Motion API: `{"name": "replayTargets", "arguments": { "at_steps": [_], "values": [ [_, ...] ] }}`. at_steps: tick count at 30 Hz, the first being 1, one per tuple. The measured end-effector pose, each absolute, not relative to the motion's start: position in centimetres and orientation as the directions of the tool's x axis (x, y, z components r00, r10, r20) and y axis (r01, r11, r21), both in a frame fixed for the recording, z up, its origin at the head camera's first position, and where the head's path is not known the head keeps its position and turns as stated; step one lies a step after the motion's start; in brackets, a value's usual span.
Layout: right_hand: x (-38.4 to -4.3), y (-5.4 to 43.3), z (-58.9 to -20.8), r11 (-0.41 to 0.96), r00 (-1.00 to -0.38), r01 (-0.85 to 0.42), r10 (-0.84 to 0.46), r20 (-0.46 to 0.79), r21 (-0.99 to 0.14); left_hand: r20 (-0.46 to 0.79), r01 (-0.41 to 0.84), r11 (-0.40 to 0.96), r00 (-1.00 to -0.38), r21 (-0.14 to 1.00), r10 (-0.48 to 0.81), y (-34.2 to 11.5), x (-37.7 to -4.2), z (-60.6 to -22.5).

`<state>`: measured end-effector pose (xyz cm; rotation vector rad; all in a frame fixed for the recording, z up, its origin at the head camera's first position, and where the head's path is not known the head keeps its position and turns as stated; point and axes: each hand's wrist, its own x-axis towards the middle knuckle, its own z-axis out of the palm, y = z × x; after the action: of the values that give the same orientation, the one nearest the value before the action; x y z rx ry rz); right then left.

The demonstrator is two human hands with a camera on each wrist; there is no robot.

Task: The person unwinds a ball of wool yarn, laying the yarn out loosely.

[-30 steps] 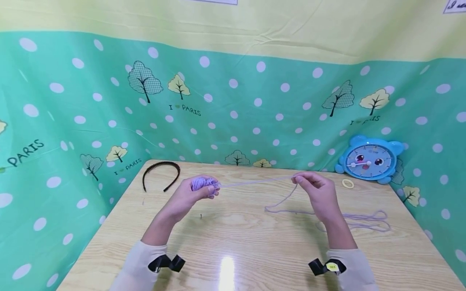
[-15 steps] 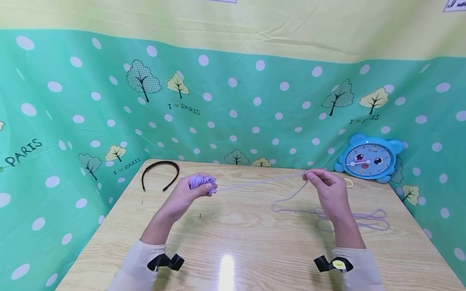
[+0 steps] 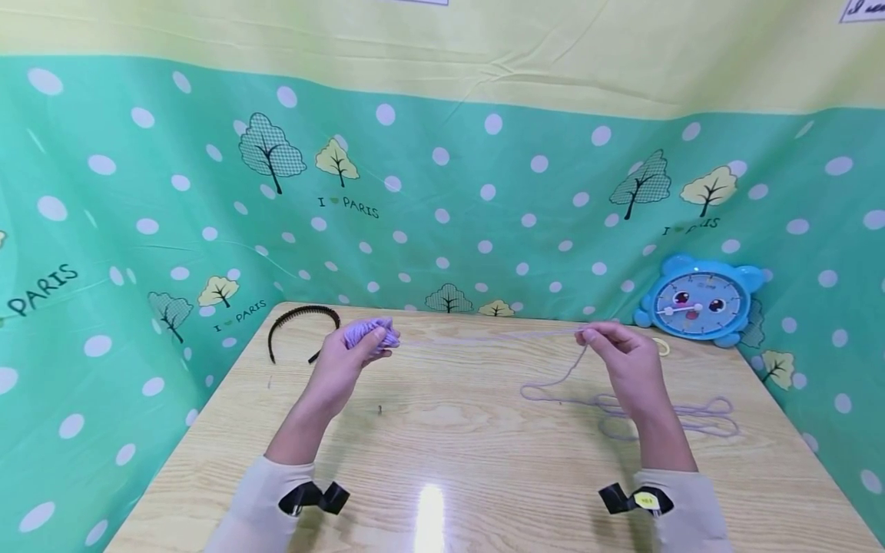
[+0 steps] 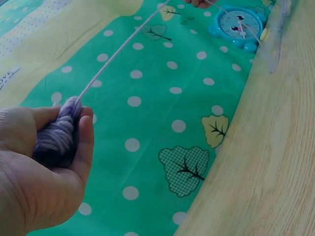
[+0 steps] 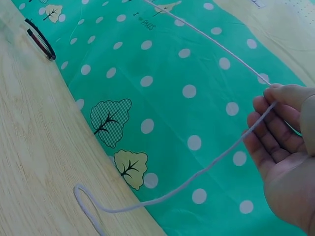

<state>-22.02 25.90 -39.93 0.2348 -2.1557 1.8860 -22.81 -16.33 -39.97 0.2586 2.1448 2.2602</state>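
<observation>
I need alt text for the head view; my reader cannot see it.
The left hand holds a purple yarn bundle above a wooden table, and one nearly straight strand runs to the right hand, which pinches it. More yarn lies in loops on the table at right. At the table's back are a headband, left, and a blue clock, right.

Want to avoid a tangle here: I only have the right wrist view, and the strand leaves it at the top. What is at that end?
Observer: The strand runs to a purple yarn bundle gripped in the left hand.
Operator: And where does it go after it leaves my bottom edge?
Observer: In the head view it lies in loose loops on the table, partly hidden by the right forearm.
Operator: Anything standing at the back right corner?
Observer: Yes, a blue clock with round ears, in front of the curtain.
</observation>
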Motion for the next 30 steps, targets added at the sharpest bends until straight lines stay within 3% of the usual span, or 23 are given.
{"name": "replayTargets", "arguments": {
  "at_steps": [12, 30],
  "values": [
    [-21.8, 26.9, -40.0, 0.306, -0.971, -0.202, 0.06, 0.23, -0.931, 0.087, 0.063, -0.217, -0.991, 0.974, 0.102, -16.7, -22.8, -39.9],
    [-21.4, 29.0, -39.3, 0.112, -0.953, -0.227, 0.182, 0.244, -0.968, 0.073, 0.058, -0.115, -0.989, 0.992, 0.129, -16.4, -22.8, -40.2]
  ]
}}
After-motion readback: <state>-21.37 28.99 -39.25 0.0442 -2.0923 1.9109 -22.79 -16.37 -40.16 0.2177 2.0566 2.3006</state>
